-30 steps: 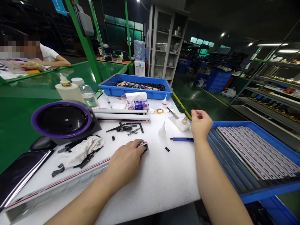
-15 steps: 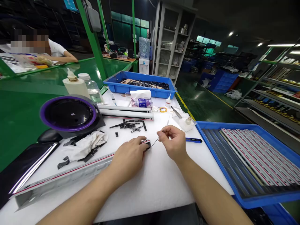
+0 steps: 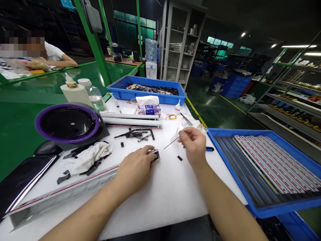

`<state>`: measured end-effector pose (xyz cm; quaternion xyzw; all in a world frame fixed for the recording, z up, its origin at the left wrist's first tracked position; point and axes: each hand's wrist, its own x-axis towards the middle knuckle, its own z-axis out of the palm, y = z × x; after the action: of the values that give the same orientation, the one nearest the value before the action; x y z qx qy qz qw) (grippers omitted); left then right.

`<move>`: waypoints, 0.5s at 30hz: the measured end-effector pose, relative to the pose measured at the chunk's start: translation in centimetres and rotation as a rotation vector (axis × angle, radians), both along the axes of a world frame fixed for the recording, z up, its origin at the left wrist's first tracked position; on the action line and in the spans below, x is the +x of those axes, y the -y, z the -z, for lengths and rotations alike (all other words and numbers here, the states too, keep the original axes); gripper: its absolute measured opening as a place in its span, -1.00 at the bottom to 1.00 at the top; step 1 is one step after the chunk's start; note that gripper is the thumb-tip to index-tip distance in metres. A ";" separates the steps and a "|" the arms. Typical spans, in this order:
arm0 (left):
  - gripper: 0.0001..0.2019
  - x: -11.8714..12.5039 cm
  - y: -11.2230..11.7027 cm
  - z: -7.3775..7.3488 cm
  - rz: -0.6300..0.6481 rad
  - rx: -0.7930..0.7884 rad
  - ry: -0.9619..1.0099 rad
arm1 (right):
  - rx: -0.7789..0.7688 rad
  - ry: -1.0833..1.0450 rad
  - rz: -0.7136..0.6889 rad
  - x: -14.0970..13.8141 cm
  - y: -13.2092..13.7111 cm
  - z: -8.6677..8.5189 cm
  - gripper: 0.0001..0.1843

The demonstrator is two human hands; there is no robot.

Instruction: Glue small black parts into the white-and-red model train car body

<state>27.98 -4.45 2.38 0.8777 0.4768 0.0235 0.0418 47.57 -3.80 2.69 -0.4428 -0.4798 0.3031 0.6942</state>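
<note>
My left hand (image 3: 136, 164) lies over the near end of a long white channel bar (image 3: 72, 183) with a red stripe, its fingers closed around the bar. The bar runs away to the lower left, flat on the white table top. In a pinch grip, my right hand (image 3: 194, 145) holds a thin dark needle-like rod (image 3: 172, 143), its tip pointing down left, just right of the bar's end and apart from it. On the table below the rod lies a small black rectangular piece (image 3: 180, 158). A blue utility knife (image 3: 209, 149) is partly hidden behind my right hand.
Black strips (image 3: 136, 134), two more white bars (image 3: 130, 123) and a tissue pack (image 3: 149, 108) lie beyond. A purple-rimmed black round device (image 3: 67, 124) and a white cloth (image 3: 91, 155) stand left. Blue trays stand behind (image 3: 165, 99) and right (image 3: 227, 177). A co-worker (image 3: 54, 55) sits far left.
My right hand has moved right with the rod, whose tip has come away from the bar's end. A small black piece now shows on the table. My left hand stays on the bar.
</note>
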 end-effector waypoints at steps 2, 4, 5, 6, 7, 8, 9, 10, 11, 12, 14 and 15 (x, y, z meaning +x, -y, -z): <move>-0.64 0.0 0.0 0.1 -0.004 0.000 0.005 | 0.118 -0.151 0.129 2.5 -0.6 -0.8 -0.76; -0.63 0.0 0.0 0.1 -0.007 0.005 0.005 | 0.210 -0.239 0.313 5.2 -1.2 -1.4 -0.77; -0.63 0.0 0.0 0.1 -0.008 0.005 0.002 | 0.234 -0.238 0.437 6.5 -1.5 -1.6 -0.76; -0.63 0.1 0.0 0.1 -0.010 0.002 -0.001 | 0.242 -0.209 0.564 7.6 -1.8 -1.6 -0.76; -0.62 0.1 0.0 0.0 -0.014 -0.003 -0.005 | 0.236 -0.157 0.679 8.5 -2.0 -1.7 -0.75; -0.62 0.1 -0.1 0.0 -0.020 -0.010 -0.009 | 0.220 -0.095 0.767 9.2 -2.2 -1.6 -0.74; -0.62 0.1 -0.1 -0.1 -0.024 -0.017 -0.010 | 0.196 -0.029 0.827 9.7 -2.4 -1.5 -0.73; -0.62 0.1 -0.1 -0.1 -0.026 -0.023 -0.010 | 0.169 0.034 0.859 10.0 -2.6 -1.3 -0.72; -0.62 0.1 -0.2 -0.2 -0.026 -0.025 -0.007 | 0.143 0.093 0.873 10.2 -2.7 -1.2 -0.72; -0.61 0.1 -0.2 -0.2 -0.025 -0.027 -0.005 | 0.120 0.147 0.878 10.2 -3.0 -1.0 -0.71; -0.62 0.0 -0.2 -0.3 -0.021 -0.033 0.000 | 0.082 0.240 0.887 10.3 -3.4 -0.6 -0.70; -0.61 0.0 -0.2 -0.4 -0.020 -0.036 0.001 | 0.062 0.283 0.889 10.4 -3.6 -0.4 -0.70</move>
<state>28.02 -4.22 2.74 0.8719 0.4861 0.0157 0.0575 57.94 -0.17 3.06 -0.6213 -0.3424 -0.1016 0.6974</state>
